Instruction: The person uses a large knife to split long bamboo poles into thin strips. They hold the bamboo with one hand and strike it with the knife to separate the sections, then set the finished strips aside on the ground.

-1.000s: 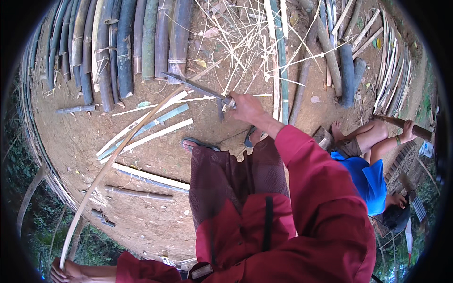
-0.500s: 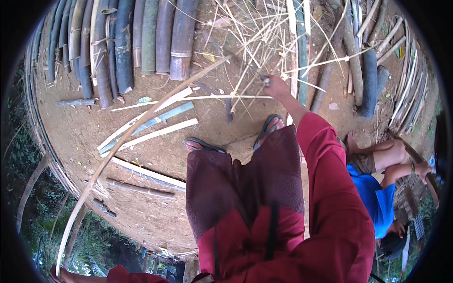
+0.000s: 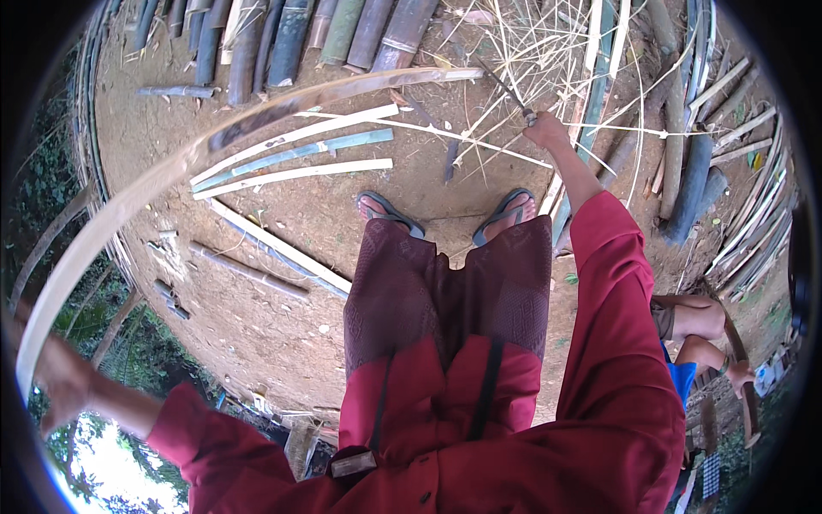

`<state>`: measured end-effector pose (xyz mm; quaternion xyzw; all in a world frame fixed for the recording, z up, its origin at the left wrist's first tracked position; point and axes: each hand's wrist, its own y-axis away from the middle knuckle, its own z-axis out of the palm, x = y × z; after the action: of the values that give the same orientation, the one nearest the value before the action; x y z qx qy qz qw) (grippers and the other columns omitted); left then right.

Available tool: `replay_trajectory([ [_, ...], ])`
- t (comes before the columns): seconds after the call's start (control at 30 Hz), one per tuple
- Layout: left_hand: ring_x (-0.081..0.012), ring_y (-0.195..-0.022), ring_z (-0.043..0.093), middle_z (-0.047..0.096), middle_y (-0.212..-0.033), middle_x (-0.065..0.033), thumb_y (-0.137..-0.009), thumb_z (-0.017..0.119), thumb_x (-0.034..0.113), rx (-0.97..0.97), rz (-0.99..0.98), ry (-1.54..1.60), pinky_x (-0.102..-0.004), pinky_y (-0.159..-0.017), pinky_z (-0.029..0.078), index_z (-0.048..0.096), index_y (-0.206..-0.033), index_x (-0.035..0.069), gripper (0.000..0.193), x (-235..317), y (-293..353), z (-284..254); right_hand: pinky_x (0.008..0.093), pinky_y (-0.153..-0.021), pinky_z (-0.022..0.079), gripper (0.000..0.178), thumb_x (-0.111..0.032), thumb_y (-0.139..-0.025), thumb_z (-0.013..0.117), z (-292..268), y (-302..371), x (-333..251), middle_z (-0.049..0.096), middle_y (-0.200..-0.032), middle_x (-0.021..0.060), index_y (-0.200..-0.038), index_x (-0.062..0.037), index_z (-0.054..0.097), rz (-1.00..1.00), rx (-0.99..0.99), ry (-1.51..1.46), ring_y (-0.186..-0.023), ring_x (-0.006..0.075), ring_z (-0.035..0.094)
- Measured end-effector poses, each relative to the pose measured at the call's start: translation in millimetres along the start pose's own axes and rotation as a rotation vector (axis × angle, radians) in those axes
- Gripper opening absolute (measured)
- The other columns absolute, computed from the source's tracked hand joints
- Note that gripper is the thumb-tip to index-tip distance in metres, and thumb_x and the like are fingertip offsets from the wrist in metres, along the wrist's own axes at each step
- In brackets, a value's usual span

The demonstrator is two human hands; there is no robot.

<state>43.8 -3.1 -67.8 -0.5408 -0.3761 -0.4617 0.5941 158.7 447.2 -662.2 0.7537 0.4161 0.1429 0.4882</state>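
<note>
In the head view, your left hand [image 3: 64, 377] now shows well up the left rim, and the long split bamboo strip [image 3: 154, 182] bows across the upper left, its near end at that hand and its far end by the knife [image 3: 510, 92]. For the work at hand, I judge that this brings the strip's far end within the blade's reach; whether metal and bamboo touch, I cannot tell.

Your right hand [image 3: 548, 133] has its fingers wrapped round the knife's handle, the blade slanting up and to the left just beside the strip's end. Your left hand is blurred, so I cannot tell how its fingers close on the strip.

Half a second ago that left hand sat at the bottom edge, and the strip rose more steeply; now it lies flatter at its far end and looks broader. The knife, blurred then, reads more clearly. The bamboo poles [image 3: 291, 43] and the three bamboo slats [image 3: 300, 155] appear higher, and the co-worker [image 3: 698, 321] sits lower at the right, so your view has shifted too. The tangle of thin splinters [image 3: 548, 56] lies beyond your right hand.
</note>
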Motion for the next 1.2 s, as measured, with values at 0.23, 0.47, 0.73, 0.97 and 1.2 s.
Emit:
replay_trajectory([
  [0.23, -0.0433, -0.122, 0.035, 0.030, -0.129, -0.0332, -0.074, 0.044, 0.075, 0.326, -0.077, -0.024, -0.0553, -0.106, 0.024, 0.026, -0.135, 0.003, 0.096, -181.3, 34.0, 4.2, 0.0387, -0.078, 0.049, 0.048, -0.029, -0.065, 0.065, 16.3, 124.4, 56.6, 0.065, -0.089, 0.0213, -0.105, -0.0023, 0.060, -0.018, -0.021, -0.386, -0.087, 0.0349, 0.063],
  [0.47, -0.0263, -0.084, 0.044, 0.039, -0.097, -0.0154, -0.095, 0.018, 0.056, 0.773, -0.105, -0.062, -0.0445, -0.085, 0.041, 0.030, -0.129, 0.005, 0.062, -214.5, -7.6, -45.6, 0.0382, -0.076, 0.048, 0.045, -0.026, -0.068, 0.065, 30.5, 254.7, 130.1, 0.065, -0.091, 0.0198, -0.108, -0.0068, 0.060, 0.112, -0.031, -0.306, -0.087, 0.0319, 0.063],
  [0.73, -0.0264, -0.093, 0.039, 0.037, -0.106, -0.0133, -0.089, 0.032, 0.062, 0.609, -0.146, 0.199, -0.0490, -0.088, 0.038, 0.020, -0.138, 0.003, 0.078, -158.6, -2.2, -88.0, 0.0323, -0.049, 0.047, 0.030, -0.018, -0.071, 0.063, 60.3, 337.3, 157.9, 0.061, -0.064, 0.0106, -0.096, -0.0034, 0.057, 0.140, 0.058, -0.499, -0.052, 0.0184, 0.060],
  [0.97, -0.0191, -0.076, 0.062, 0.061, -0.087, -0.0102, -0.086, 0.066, 0.024, 0.517, 0.009, -0.234, -0.0322, -0.067, 0.057, 0.057, -0.096, -0.003, 0.030, -147.3, -16.2, 10.4, 0.0332, -0.052, 0.046, 0.034, -0.019, -0.069, 0.062, 36.3, 345.4, 125.3, 0.059, -0.064, 0.0099, -0.097, -0.0002, 0.057, 0.023, 0.086, -0.786, -0.051, 0.0185, 0.057],
  [1.2, -0.0176, -0.081, 0.063, 0.064, -0.092, -0.0138, -0.090, 0.059, 0.026, 0.381, -0.067, -0.425, -0.0287, -0.071, 0.053, 0.056, -0.108, -0.002, 0.033, -110.2, -25.1, 54.3, 0.0335, -0.055, 0.048, 0.040, -0.020, -0.069, 0.063, -24.6, 363.1, 88.1, 0.061, -0.067, 0.0112, -0.104, 0.0000, 0.057, -0.083, 0.200, -0.786, -0.055, 0.0196, 0.060],
])
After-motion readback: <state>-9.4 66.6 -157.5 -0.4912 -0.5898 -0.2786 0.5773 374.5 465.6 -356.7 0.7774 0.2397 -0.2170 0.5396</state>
